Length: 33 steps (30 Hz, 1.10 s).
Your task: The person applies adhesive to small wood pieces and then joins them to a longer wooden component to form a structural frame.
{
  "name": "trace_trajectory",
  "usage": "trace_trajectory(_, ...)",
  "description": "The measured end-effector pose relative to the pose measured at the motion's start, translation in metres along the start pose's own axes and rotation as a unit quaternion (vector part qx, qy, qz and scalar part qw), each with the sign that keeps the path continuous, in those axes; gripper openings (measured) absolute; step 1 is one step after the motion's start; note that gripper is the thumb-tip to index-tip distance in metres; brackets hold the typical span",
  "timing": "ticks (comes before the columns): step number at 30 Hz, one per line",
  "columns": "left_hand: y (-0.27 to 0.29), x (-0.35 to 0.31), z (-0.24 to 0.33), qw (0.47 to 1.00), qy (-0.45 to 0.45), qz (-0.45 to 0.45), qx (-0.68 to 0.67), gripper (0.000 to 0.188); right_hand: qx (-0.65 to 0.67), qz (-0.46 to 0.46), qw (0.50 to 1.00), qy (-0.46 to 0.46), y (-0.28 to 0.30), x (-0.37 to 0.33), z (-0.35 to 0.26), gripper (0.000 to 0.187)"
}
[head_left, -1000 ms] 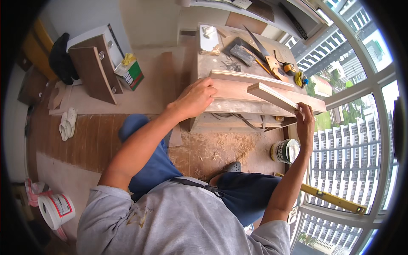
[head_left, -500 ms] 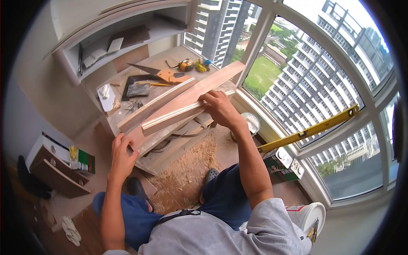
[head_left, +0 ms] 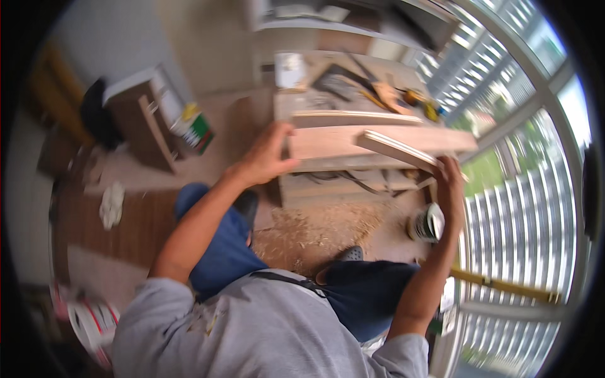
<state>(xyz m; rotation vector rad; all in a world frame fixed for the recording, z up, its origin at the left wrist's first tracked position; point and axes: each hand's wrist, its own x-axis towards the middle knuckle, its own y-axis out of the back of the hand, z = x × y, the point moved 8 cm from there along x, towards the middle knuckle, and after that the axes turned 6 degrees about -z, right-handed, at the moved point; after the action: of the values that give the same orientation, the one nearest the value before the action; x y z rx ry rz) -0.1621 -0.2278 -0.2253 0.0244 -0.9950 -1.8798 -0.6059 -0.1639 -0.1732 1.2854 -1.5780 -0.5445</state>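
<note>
My right hand point(head_left: 449, 176) is closed on the right end of a narrow plywood strip point(head_left: 398, 148), whose other end points up and to the left above a wide wooden board point(head_left: 324, 142). My left hand point(head_left: 265, 157) is at that board's left end, thumb and fingers spread apart; blur hides whether they touch it. Behind the wide board lies a second plywood strip point(head_left: 353, 118), along the front of the low workbench point(head_left: 299, 104).
On the bench are a handsaw point(head_left: 386, 96), a tape measure point(head_left: 413, 97) and a dark tray point(head_left: 334, 82). Wood shavings point(head_left: 302, 233) cover the floor by my feet. A paint tin point(head_left: 427, 223) stands right, near a yellow spirit level point(head_left: 504, 286) against the windows.
The view has swung round, shifting the bench rightward. The plywood strip in my right hand now slants down to the right across the wide board. My left hand stays by the board's left end.
</note>
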Motion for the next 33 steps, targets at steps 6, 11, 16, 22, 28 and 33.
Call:
trace_trajectory(6, 0.007, -0.031, 0.001, 0.995, -0.053, 0.057, -0.056, 0.074, 0.001, -0.050, 0.999, 0.006, -0.028, 0.013, -0.025, 0.026)
trace_trajectory(11, 0.011, -0.025, 0.010, 0.995, -0.085, 0.041, -0.027, 0.079, -0.011, -0.058, 0.998, 0.008, -0.042, 0.015, -0.038, 0.028)
trace_trajectory(16, 0.009, -0.022, 0.018, 0.994, -0.091, 0.063, -0.024, 0.089, -0.025, -0.060, 0.998, 0.020, -0.048, 0.018, -0.044, 0.028)
trace_trajectory(22, 0.010, -0.021, 0.002, 0.995, -0.055, 0.078, -0.034, 0.084, -0.020, -0.072, 0.997, 0.017, -0.051, 0.020, -0.049, 0.028)
trace_trajectory(28, 0.007, -0.025, -0.022, 0.998, 0.012, 0.045, -0.041, 0.075, -0.059, -0.081, 0.995, 0.027, -0.059, 0.025, -0.073, 0.029)
trace_trajectory(33, 0.001, -0.028, -0.035, 0.998, 0.051, 0.003, -0.044, 0.080, -0.096, -0.100, 0.986, 0.094, -0.077, 0.028, -0.091, 0.024)
